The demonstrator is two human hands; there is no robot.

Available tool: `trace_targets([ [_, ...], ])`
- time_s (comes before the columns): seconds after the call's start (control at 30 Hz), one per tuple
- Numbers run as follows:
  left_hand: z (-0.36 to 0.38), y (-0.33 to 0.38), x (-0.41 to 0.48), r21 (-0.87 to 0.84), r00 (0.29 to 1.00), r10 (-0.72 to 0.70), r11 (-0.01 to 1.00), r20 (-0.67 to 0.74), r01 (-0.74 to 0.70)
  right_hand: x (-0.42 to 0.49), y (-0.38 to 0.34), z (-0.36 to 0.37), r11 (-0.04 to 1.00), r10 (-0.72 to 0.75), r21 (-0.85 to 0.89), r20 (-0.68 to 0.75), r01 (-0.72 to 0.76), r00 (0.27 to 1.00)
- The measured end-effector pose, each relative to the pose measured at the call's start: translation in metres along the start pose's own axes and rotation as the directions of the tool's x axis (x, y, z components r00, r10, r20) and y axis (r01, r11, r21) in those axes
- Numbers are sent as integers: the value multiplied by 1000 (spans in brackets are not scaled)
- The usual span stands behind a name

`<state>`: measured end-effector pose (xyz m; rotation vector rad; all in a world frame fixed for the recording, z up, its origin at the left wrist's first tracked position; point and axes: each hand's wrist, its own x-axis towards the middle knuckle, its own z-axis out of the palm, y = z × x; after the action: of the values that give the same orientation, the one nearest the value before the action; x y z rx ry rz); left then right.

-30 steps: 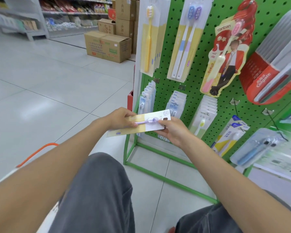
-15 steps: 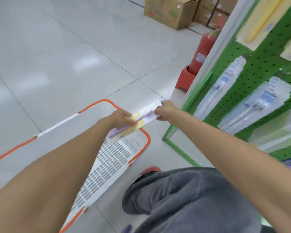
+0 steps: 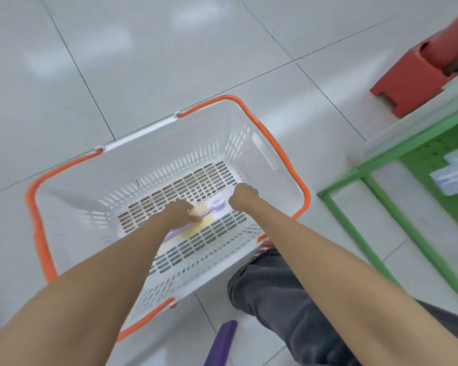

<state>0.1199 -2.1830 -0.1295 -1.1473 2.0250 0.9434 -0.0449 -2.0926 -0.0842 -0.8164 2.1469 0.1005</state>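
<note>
A white shopping basket [image 3: 196, 138] with an orange rim stands on the tiled floor below me. A carded toothbrush pack [image 3: 210, 211], yellow and white with a purple brush, lies low against the basket's slotted bottom. My left hand [image 3: 179, 211] holds the pack at its middle, thumb on the card. My right hand [image 3: 242, 196] is curled at the pack's far end, by the brush head. Both forearms reach down into the basket and hide the near part of the pack.
A green pegboard rack [image 3: 381, 165] with hanging packs stands to the right. A red fire-extinguisher stand [image 3: 418, 75] sits at the upper right. My grey trouser leg [image 3: 275, 291] and a purple object [image 3: 220, 342] lie beside the basket's near corner.
My view swung from the green rack down to the basket. Both hands carried the toothbrush pack from in front of the rack down into the basket, to its bottom.
</note>
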Motion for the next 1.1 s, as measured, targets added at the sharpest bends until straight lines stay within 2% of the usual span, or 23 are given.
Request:
trace_targets([
  [0.1, 12, 2, 10, 41, 999, -54, 998, -2, 54, 0, 15, 0, 995, -92, -60, -159, 83, 983],
  [0.17, 5, 18, 8, -2, 999, -4, 1000, -38, 4, -6, 25, -7, 986, -151, 34, -219, 163, 964],
  [0.23, -10, 46, 0, -91, 987, 77, 992, -144, -91, -17, 33, -22, 958, -161, 182, -297, 222, 941],
  [0.3, -24, 86, -15, -214, 952, 166, 951, -255, -223, -34, 41, -43, 921, -135, 285, -407, 266, 903],
  [0.37, -39, 132, -43, -301, 917, 266, 885, -297, -354, -59, 50, -72, 881, -88, 364, -499, 301, 862],
  [0.47, -60, 201, -98, -300, 837, 424, 795, -346, -527, -110, 74, -116, 842, -33, 414, -602, 347, 798],
  [0.6, -78, 283, -179, -279, 720, 565, 674, -402, -684, -196, 123, -171, 794, 98, 450, -759, 409, 644],
  [0.73, -87, 358, -255, -291, 610, 661, 538, -437, -791, -282, 164, -223, 672, 235, 504, -840, 543, 489],
  [0.87, -93, 429, -304, -288, 525, 702, 439, -481, -851, -340, 191, -265, 619, 347, 485, -875, 618, 338],
  [0.97, -103, 475, -328, -263, 462, 707, 380, -535, -887, -364, 204, -295, 603, 406, 487, -869, 632, 282],
  [1.03, -116, 501, -341, -246, 416, 689, 337, -594, -909, -373, 209, -315, 617, 391, 452, -886, 644, 247],
  [1.1, -133, 521, -352, -202, 384, 634, 343, -671, -918, -377, 211, -336, 642, 372, 412, -905, 646, 207],
])
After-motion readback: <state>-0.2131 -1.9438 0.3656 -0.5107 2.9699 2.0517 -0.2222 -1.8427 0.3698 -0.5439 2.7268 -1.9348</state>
